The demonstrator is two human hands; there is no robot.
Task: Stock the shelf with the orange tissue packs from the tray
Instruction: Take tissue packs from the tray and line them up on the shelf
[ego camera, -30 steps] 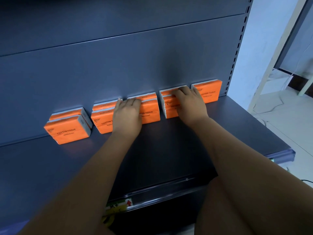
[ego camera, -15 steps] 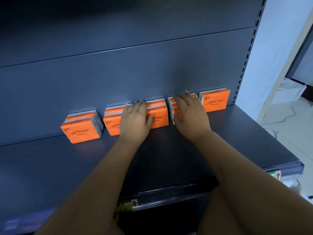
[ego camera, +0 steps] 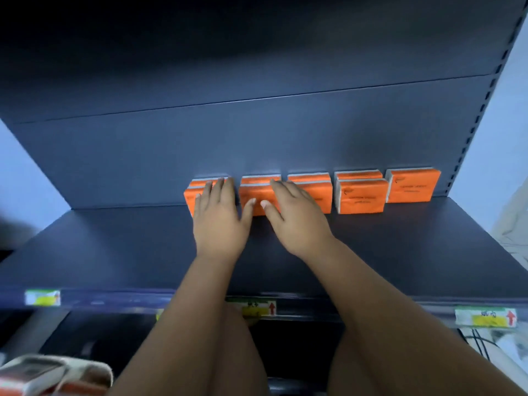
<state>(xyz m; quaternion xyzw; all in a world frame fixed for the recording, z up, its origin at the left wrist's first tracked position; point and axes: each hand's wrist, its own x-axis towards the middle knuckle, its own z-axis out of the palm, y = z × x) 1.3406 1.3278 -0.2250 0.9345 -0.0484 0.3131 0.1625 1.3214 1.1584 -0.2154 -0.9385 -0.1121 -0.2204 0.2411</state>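
Several orange tissue packs stand in a row against the back panel of the dark shelf [ego camera: 400, 241]. My left hand [ego camera: 218, 221] lies with straight fingers on the leftmost pack [ego camera: 191, 200]. My right hand [ego camera: 297, 221] reaches with spread fingers over the second pack [ego camera: 253, 192] and the third pack [ego camera: 321, 195]. Two more stacks stand free to the right: one pack [ego camera: 361, 198] and the rightmost pack [ego camera: 413, 185]. At the bottom left corner a blurred tray [ego camera: 54, 375] shows orange and white packs.
The shelf's front rail carries price labels [ego camera: 258, 308], [ego camera: 485, 317], [ego camera: 43, 297]. A perforated upright [ego camera: 471, 132] bounds the shelf on the right, with a pale wall beyond. Cables [ego camera: 483, 344] lie on the floor at lower right.
Both hands have slid left along the row: the left from the second and third stacks to the leftmost pack, the right from the fourth stack to the second and third. The camera shifted left and down.
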